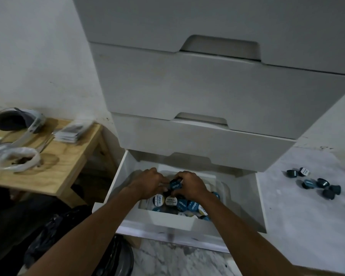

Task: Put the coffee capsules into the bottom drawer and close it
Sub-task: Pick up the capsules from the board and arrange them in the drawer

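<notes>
The bottom drawer (118,176) of a white chest stands pulled open. Inside it a white box (167,221) holds several coffee capsules (184,204) with blue or white lids. Both hands reach into the drawer above the box. My left hand (147,184) and my right hand (191,186) meet around a blue-lidded capsule (175,185), fingers curled on it. Several dark blue capsules (315,183) lie loose on the marble floor to the right of the drawer.
Three shut drawers (187,92) overhang the open one. A low wooden table (68,156) at the left carries a headset, a plastic bag and flat packets. A black bag (54,232) sits on the floor at the lower left.
</notes>
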